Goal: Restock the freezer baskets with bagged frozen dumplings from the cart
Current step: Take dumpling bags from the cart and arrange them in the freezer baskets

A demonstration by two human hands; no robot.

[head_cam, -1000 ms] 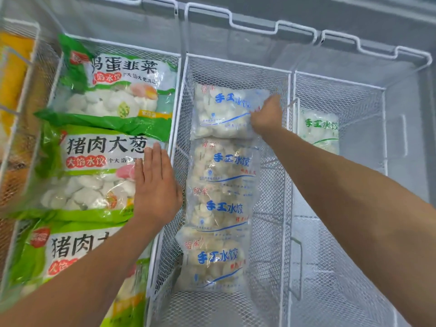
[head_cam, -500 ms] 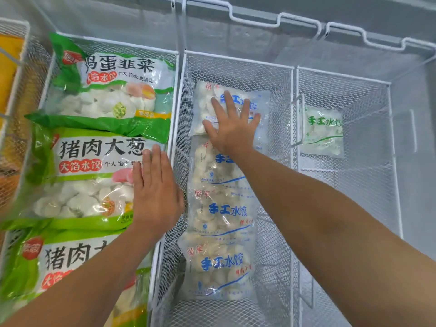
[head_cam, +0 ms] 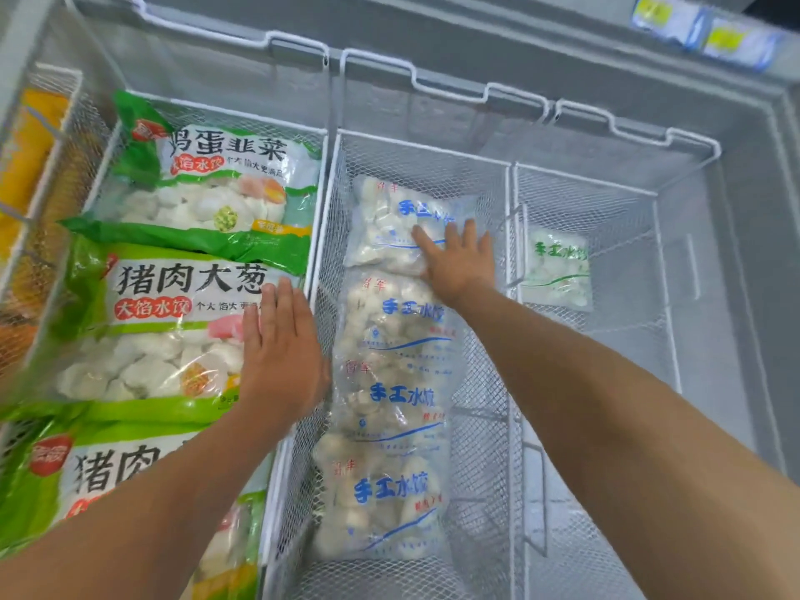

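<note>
Several clear dumpling bags with blue print lie in a row along the left side of the middle wire basket [head_cam: 502,168]. My right hand [head_cam: 459,264] lies flat, fingers spread, on the right edge of the farthest bag [head_cam: 389,223]. My left hand [head_cam: 281,357] rests flat on a green dumpling bag [head_cam: 147,326] in the left basket [head_cam: 322,197], close to the basket's right rim. Neither hand grips anything. One small clear bag with green print [head_cam: 556,270] stands at the back of the right basket [head_cam: 649,197].
More green bags fill the left basket front and back. Yellow packages [head_cam: 26,166] sit in a basket at the far left. The freezer's grey wall [head_cam: 736,275] rises to the right, with shelf labels [head_cam: 701,32] beyond the top right rim.
My right hand went from pinching the far bag's right corner to lying flat on it, then slid slightly right. My left hand has stayed on the green bag.
</note>
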